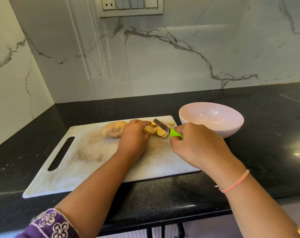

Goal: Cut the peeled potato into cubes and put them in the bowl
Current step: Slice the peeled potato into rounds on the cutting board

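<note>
The peeled potato (154, 131), partly sliced, is held on the cutting board (94, 160) by the left hand (134, 136), fingers curled over it. A green-handled knife (164, 127) is gripped by the right hand (195, 143), blade across the slices. A whole potato (114, 129) lies alongside (left of that hand). The bowl (212, 117) is set just beside the board, toward the tabletop's (249, 160) back edge.

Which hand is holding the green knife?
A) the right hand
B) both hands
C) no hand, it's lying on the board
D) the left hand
A: the right hand grips the knife by its green handle, while the left hand holds the potato slices on the cutting board.
</note>
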